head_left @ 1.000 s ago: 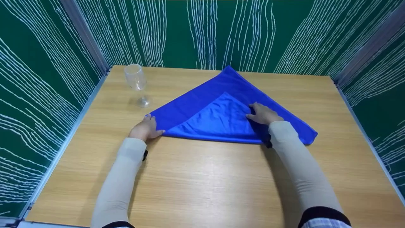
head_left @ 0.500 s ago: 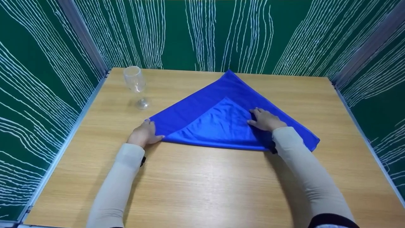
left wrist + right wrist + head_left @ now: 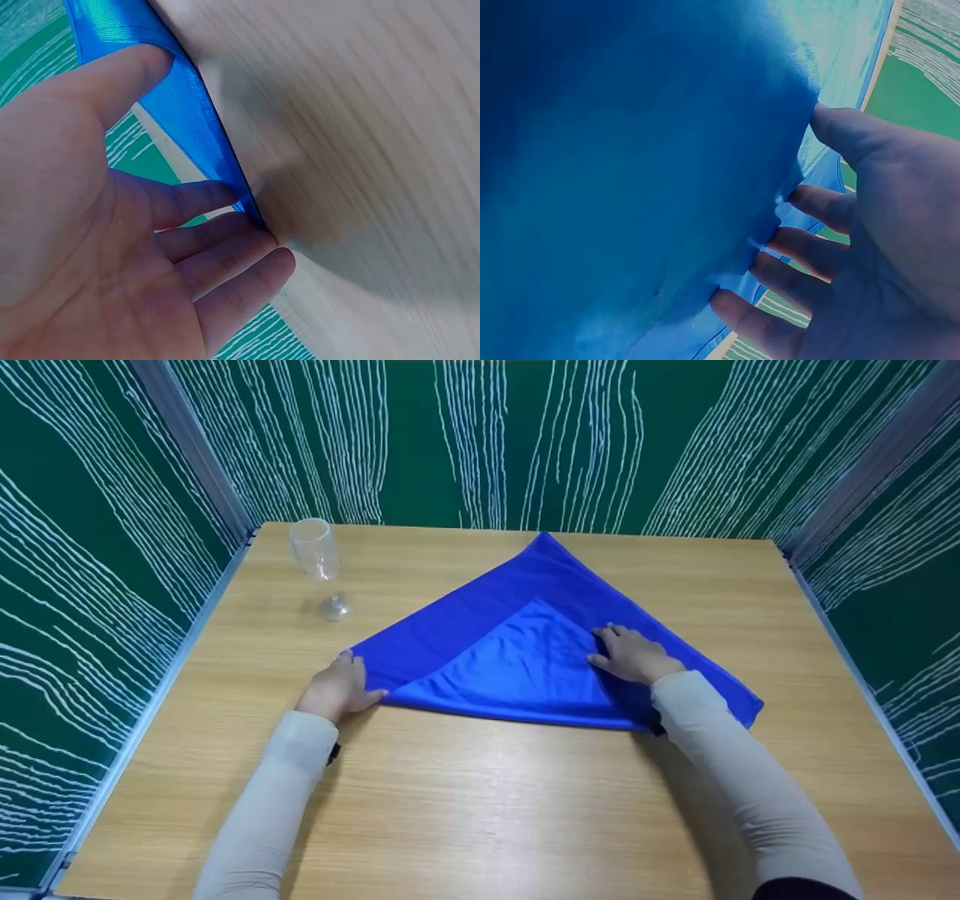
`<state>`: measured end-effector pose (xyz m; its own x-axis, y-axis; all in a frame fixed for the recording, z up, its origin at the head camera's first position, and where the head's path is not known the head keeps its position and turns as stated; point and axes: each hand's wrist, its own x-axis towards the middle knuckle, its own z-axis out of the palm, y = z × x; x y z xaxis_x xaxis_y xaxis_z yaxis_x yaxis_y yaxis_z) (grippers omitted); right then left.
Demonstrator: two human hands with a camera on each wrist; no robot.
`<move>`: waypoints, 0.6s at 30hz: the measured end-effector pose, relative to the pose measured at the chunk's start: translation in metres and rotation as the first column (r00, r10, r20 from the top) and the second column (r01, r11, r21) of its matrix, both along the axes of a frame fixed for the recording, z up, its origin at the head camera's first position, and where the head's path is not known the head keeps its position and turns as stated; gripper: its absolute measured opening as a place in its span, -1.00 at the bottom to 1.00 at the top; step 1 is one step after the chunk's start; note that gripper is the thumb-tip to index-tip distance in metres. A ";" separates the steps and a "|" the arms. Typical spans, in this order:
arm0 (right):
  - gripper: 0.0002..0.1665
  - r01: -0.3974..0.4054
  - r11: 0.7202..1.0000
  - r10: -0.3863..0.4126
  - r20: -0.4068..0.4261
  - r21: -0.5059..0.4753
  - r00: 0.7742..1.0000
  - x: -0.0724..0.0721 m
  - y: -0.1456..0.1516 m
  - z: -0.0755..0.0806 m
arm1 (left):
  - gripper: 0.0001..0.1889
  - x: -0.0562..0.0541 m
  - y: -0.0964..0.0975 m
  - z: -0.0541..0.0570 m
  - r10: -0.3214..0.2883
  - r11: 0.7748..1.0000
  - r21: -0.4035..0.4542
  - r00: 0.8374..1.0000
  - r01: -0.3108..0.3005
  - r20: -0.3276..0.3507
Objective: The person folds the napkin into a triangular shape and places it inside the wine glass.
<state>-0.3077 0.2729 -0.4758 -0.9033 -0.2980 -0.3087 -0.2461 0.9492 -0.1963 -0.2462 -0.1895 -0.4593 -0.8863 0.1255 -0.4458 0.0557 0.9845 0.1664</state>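
Note:
A blue cloth point(image 3: 465, 607) lies folded on the wooden table, its far corner pointing to the back wall. A shinier triangular flap point(image 3: 510, 667) is folded over its front middle. At the cloth's left corner rests my left hand point(image 3: 340, 685); in the left wrist view its thumb touches the cloth and its extended fingertips meet the corner's edge. My right hand point(image 3: 634, 652) rests on the right side of the flap. In the right wrist view, the spread right fingers point(image 3: 810, 247) touch the flap's edge from above. The right forearm covers part of the cloth's front edge.
A clear stemmed glass point(image 3: 316, 559) stands upright at the back left, beyond my left hand. Green walls with white wavy lines point(image 3: 420, 442) close off the back and both sides of the table point(image 3: 480, 810).
Both hands and the cloth have slid a little toward me, the cloth's far corner drawing away from the back edge. The view has also shifted slightly. The glass stands in the same spot.

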 end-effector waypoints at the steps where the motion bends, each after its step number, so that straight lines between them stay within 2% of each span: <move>1: -0.18 -0.002 1.000 0.002 -0.003 0.000 1.000 0.001 0.000 0.000 | -0.11 0.001 0.000 0.000 0.002 1.000 0.002 1.000 -0.002 0.002; 9: -0.19 -0.009 1.000 0.009 -0.023 -0.008 1.000 0.007 0.002 -0.001 | -0.11 0.006 -0.002 -0.001 0.000 1.000 0.019 1.000 0.000 -0.017; 18: -0.20 -0.015 1.000 0.014 -0.040 -0.024 0.999 0.016 0.001 0.000 | -0.12 0.017 -0.001 0.002 -0.002 1.000 0.023 1.000 0.003 -0.030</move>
